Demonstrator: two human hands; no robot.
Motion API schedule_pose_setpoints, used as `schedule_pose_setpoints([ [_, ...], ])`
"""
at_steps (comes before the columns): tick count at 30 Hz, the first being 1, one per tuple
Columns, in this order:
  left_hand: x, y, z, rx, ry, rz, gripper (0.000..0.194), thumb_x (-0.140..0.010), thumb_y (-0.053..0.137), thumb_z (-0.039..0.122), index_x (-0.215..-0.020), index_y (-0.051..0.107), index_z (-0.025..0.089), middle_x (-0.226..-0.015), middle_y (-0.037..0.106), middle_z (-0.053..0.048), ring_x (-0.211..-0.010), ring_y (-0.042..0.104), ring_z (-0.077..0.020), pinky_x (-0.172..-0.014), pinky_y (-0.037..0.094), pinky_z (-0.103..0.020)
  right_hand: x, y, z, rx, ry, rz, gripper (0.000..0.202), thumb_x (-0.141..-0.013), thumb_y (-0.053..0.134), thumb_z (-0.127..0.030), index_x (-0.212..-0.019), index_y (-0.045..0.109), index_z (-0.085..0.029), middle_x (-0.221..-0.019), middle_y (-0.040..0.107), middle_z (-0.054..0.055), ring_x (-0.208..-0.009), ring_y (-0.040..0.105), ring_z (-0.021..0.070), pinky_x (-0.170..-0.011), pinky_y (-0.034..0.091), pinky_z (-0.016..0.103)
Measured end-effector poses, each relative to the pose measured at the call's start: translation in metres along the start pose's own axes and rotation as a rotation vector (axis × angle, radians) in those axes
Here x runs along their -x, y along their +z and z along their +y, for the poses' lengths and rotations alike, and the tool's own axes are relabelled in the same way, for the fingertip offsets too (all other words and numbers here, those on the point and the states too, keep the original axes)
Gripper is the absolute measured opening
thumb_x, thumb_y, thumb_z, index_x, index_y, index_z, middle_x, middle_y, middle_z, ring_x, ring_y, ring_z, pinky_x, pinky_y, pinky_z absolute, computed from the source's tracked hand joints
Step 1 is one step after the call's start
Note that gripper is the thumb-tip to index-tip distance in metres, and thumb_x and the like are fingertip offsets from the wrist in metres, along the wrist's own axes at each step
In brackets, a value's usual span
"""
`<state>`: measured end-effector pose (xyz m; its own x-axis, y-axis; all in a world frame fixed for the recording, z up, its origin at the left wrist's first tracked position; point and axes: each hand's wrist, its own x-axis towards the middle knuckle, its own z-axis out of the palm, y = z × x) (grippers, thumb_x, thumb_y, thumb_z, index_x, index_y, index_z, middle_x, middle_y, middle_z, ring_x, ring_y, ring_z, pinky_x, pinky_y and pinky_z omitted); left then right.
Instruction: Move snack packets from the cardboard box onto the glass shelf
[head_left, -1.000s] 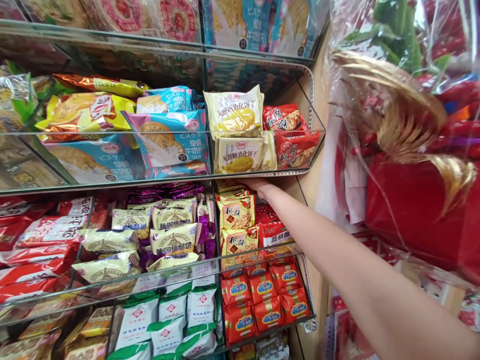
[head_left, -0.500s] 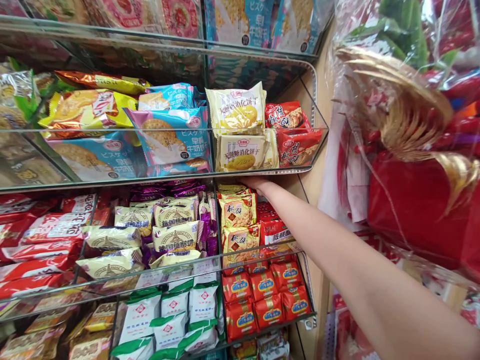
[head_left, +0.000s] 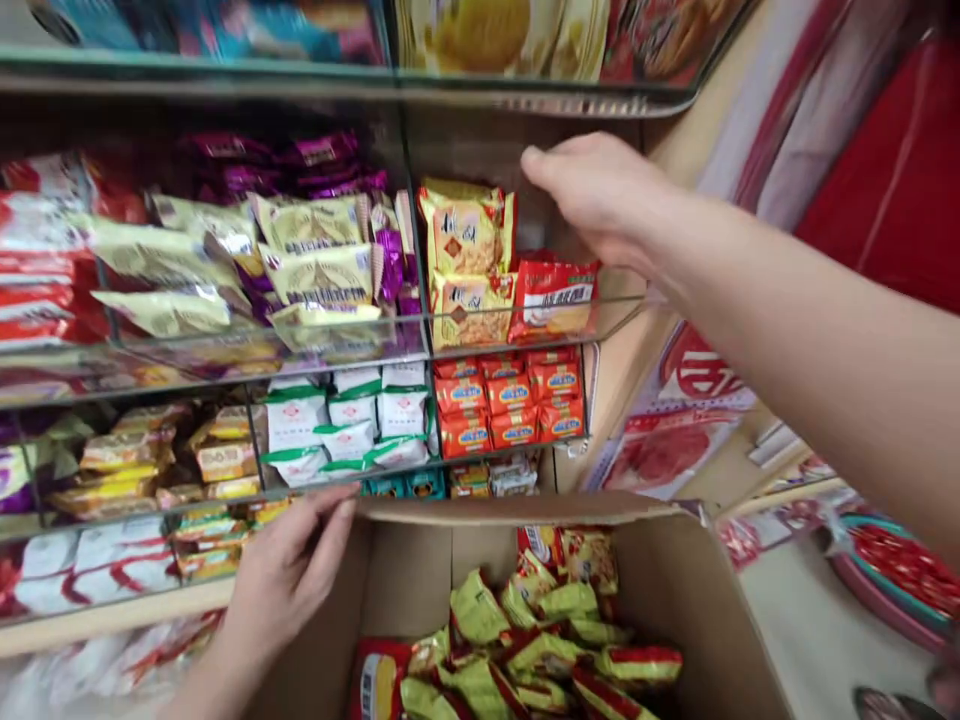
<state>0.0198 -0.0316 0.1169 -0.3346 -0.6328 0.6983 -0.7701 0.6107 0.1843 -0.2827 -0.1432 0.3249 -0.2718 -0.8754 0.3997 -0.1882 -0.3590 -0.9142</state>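
My left hand [head_left: 296, 560] pinches the upper rim of a cardboard box [head_left: 405, 560] at its left corner. Inside the box lie many yellow-green and red snack packets [head_left: 547, 650]. My right hand [head_left: 592, 190] reaches into the right compartment of the shelf, above a red packet [head_left: 556, 300] and right of two stacked yellow packets [head_left: 469, 235]. Its thumb points left; the other fingers are hidden behind the hand, so what it holds, if anything, cannot be seen.
A glass shelf edge [head_left: 337, 80] runs above my right hand. Left compartments hold cream packets [head_left: 319, 270] and red ones; lower tiers hold green-and-white packets [head_left: 349, 410] and red packets [head_left: 514, 390]. A teal-rimmed basket [head_left: 900, 560] stands at the right.
The view has tilted down, bringing the cardboard box and my left hand into sight. My right hand now shows in the right compartment, and fewer red packets are visible there.
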Motion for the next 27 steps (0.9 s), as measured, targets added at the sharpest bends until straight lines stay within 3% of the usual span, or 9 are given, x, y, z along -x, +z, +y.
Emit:
schedule_pose_setpoints([
  [3, 0.009, 0.003, 0.007, 0.054, 0.143, -0.096, 0.022, -0.084, 0.045, 0.016, -0.105, 0.052, 0.018, -0.085, 0.066, -0.004, -0.076, 0.063, -0.0136, -0.069, 0.047, -0.023, 0.087, -0.034, 0.021, 0.136, -0.239, -0.248, 0.022, -0.084, 0.046, -0.032, -0.08, 0.067, -0.032, -0.107, 0.062, -0.008, -0.126, 0.037, 0.02, -0.081, 0.045, 0.029],
  [5, 0.014, 0.014, 0.02, 0.114, 0.177, -0.3, 0.022, -0.085, 0.044, 0.016, -0.104, 0.053, 0.02, -0.084, 0.066, -0.003, -0.078, 0.062, -0.014, -0.072, 0.047, -0.025, 0.15, -0.052, 0.046, 0.202, -0.396, -0.391, 0.026, -0.079, 0.056, -0.021, -0.092, 0.065, -0.041, -0.106, 0.064, -0.006, -0.112, 0.052, 0.0172, -0.085, 0.047, 0.031],
  [8, 0.021, 0.051, 0.048, 0.14, 0.137, -0.694, 0.028, -0.086, 0.039, 0.015, -0.108, 0.055, 0.022, -0.095, 0.066, -0.003, -0.087, 0.062, -0.0142, -0.077, 0.048, -0.026, 0.22, -0.064, 0.094, 0.416, -0.646, -0.708, 0.03, -0.078, 0.059, -0.017, -0.104, 0.064, -0.032, -0.088, 0.069, 0.004, -0.081, 0.061, 0.0171, -0.08, 0.048, 0.033],
  [11, 0.031, 0.102, 0.069, 0.106, 0.091, -0.913, 0.043, -0.077, 0.054, 0.009, -0.119, 0.05, 0.015, -0.112, 0.062, -0.011, -0.102, 0.059, -0.0199, -0.083, 0.048, -0.031, 0.252, -0.064, 0.138, 0.541, -0.555, -0.93, 0.024, -0.086, 0.046, -0.019, -0.1, 0.065, -0.022, -0.081, 0.067, 0.007, -0.073, 0.06, 0.0165, -0.07, 0.048, 0.031],
  [15, 0.036, 0.146, 0.074, 0.064, 0.129, -1.115, 0.025, -0.077, 0.062, 0.023, -0.1, 0.06, 0.013, -0.104, 0.064, -0.007, -0.094, 0.061, -0.0188, -0.079, 0.05, -0.038, 0.26, -0.069, 0.171, 0.545, -0.296, -0.914, 0.026, -0.09, 0.038, -0.024, -0.097, 0.063, -0.022, -0.08, 0.065, 0.007, -0.073, 0.059, 0.0168, -0.066, 0.046, 0.028],
  [17, 0.029, 0.145, 0.074, 0.048, 0.164, -1.15, 0.01, -0.079, 0.06, 0.021, -0.084, 0.063, 0.013, -0.089, 0.066, -0.004, -0.082, 0.063, -0.0167, -0.073, 0.052, -0.036, 0.261, -0.076, 0.179, 0.494, -0.194, -0.856, 0.025, -0.09, 0.039, -0.026, -0.095, 0.063, -0.022, -0.079, 0.064, 0.006, -0.072, 0.059, 0.0168, -0.065, 0.046, 0.028],
  [19, 0.018, 0.128, 0.078, 0.049, 0.205, -1.122, 0.008, -0.078, 0.055, 0.013, -0.078, 0.063, 0.014, -0.082, 0.067, -0.005, -0.078, 0.063, -0.0182, -0.07, 0.051, -0.035, 0.263, -0.083, 0.183, 0.436, -0.08, -0.78, 0.023, -0.089, 0.041, -0.029, -0.089, 0.063, -0.022, -0.076, 0.063, 0.005, -0.071, 0.059, 0.017, -0.065, 0.045, 0.028],
  [23, 0.0, 0.072, 0.093, 0.15, 0.316, -0.98, 0.029, -0.083, 0.041, 0.009, -0.101, 0.06, 0.023, -0.101, 0.065, -0.005, -0.092, 0.06, -0.0183, -0.081, 0.047, -0.032, 0.267, -0.079, 0.186, 0.255, 0.365, -0.54, 0.03, -0.085, 0.047, -0.046, -0.093, 0.061, -0.021, -0.09, 0.062, 0.007, -0.085, 0.058, 0.0205, -0.072, 0.045, 0.031],
  [27, 0.007, 0.04, 0.102, 0.432, 0.451, -0.556, 0.031, -0.084, 0.049, 0.012, -0.113, 0.053, 0.022, -0.109, 0.062, -0.006, -0.104, 0.055, -0.0167, -0.09, 0.044, -0.026, 0.267, -0.058, 0.177, -0.278, 0.898, -0.491, 0.048, -0.078, 0.045, -0.063, -0.088, 0.057, -0.018, -0.091, 0.059, 0.007, -0.075, 0.057, 0.0157, -0.06, 0.044, 0.025],
])
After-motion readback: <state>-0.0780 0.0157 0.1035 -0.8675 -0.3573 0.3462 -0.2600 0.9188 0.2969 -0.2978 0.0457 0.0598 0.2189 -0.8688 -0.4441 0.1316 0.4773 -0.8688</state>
